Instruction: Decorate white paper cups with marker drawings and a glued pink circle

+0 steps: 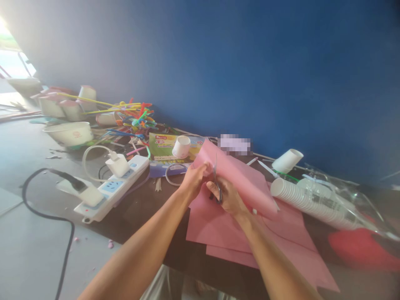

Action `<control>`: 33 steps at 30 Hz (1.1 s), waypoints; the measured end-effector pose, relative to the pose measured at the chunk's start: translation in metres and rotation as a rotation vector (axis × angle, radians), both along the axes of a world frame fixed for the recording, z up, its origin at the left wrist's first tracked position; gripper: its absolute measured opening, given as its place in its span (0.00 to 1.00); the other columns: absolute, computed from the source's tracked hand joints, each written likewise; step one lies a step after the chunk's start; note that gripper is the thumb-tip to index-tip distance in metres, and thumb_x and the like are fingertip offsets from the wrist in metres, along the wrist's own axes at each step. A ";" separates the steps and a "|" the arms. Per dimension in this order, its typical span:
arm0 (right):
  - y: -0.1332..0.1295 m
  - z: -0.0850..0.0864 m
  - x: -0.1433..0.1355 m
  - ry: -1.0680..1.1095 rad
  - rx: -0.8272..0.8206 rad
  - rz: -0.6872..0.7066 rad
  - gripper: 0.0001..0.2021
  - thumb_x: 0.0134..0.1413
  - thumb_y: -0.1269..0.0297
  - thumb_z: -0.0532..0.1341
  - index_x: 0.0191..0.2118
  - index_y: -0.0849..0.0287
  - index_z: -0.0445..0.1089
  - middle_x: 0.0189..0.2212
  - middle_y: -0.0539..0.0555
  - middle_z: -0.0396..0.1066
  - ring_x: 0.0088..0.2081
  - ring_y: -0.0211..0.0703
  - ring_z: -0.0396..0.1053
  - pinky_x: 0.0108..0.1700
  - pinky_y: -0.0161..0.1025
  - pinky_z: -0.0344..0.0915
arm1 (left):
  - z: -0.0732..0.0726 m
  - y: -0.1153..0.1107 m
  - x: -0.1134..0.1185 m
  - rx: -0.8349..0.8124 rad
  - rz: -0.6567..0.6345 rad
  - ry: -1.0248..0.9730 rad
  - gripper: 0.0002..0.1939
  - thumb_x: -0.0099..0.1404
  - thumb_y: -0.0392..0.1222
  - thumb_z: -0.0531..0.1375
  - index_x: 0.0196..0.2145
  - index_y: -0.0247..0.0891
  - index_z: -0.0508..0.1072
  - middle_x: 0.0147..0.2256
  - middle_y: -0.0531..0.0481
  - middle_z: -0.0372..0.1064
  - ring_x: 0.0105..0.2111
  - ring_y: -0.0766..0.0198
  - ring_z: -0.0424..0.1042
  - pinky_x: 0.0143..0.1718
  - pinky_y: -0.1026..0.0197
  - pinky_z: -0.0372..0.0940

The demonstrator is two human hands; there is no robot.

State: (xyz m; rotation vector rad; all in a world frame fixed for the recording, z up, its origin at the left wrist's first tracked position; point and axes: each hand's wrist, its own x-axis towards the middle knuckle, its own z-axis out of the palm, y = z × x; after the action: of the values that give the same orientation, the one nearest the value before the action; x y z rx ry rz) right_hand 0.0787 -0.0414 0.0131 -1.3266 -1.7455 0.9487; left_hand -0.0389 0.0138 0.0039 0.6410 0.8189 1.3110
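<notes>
My left hand [196,178] is closed on the left edge of a pink paper sheet [240,175], which is lifted and slanted above the table. In my right hand [229,196] is a pair of dark-handled scissors [218,189], fingers wrapped round the handles. The blades point up and lie against the pink sheet, just right of my left fingertips. More pink sheets [218,229] lie flat on the dark table beneath both hands.
A power strip [114,187] with plugged-in chargers and a black cable [71,233] is at left. Behind it are bowls and colourful pipe cleaners [142,114]. A paper cup [181,146] stands on a colour-paper packet [161,152]. Stacked cups [312,204] and red material [362,248] are at right.
</notes>
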 end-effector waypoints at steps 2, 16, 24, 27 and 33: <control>0.000 0.000 0.000 -0.008 -0.013 -0.017 0.18 0.56 0.47 0.56 0.29 0.59 0.64 0.21 0.48 0.66 0.24 0.38 0.64 0.28 0.34 0.58 | 0.001 0.000 0.000 -0.005 0.005 -0.002 0.11 0.47 0.39 0.65 0.28 0.34 0.68 0.24 0.52 0.66 0.24 0.68 0.66 0.26 0.64 0.62; 0.003 -0.006 0.002 -0.029 0.003 -0.076 0.18 0.53 0.48 0.58 0.26 0.59 0.61 0.19 0.46 0.62 0.22 0.37 0.62 0.26 0.33 0.54 | 0.004 -0.001 -0.001 0.019 0.013 0.017 0.11 0.47 0.39 0.64 0.30 0.35 0.69 0.25 0.52 0.67 0.24 0.67 0.68 0.27 0.63 0.64; 0.002 -0.003 0.002 -0.016 -0.012 -0.070 0.18 0.52 0.46 0.59 0.27 0.59 0.62 0.18 0.46 0.60 0.22 0.37 0.61 0.25 0.34 0.55 | 0.008 0.000 -0.001 -0.035 0.048 0.050 0.13 0.47 0.38 0.64 0.33 0.35 0.69 0.27 0.50 0.69 0.26 0.65 0.69 0.26 0.63 0.65; 0.002 -0.002 0.001 -0.036 -0.010 -0.074 0.19 0.53 0.46 0.58 0.26 0.59 0.62 0.18 0.46 0.60 0.22 0.37 0.61 0.25 0.34 0.54 | 0.009 -0.001 -0.001 -0.032 0.047 0.054 0.12 0.47 0.38 0.64 0.32 0.35 0.69 0.28 0.50 0.69 0.27 0.65 0.69 0.26 0.63 0.65; 0.002 -0.001 0.002 -0.083 0.015 -0.076 0.19 0.54 0.46 0.57 0.25 0.59 0.62 0.18 0.46 0.60 0.22 0.36 0.60 0.25 0.34 0.53 | 0.005 0.000 -0.001 -0.020 0.038 0.085 0.11 0.47 0.39 0.64 0.31 0.36 0.70 0.27 0.50 0.69 0.26 0.64 0.69 0.26 0.63 0.63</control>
State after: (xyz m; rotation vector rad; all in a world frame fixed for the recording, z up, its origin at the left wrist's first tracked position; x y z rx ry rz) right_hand 0.0805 -0.0398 0.0122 -1.4305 -1.7479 0.8476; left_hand -0.0398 0.0137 0.0093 0.6717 0.9158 1.3162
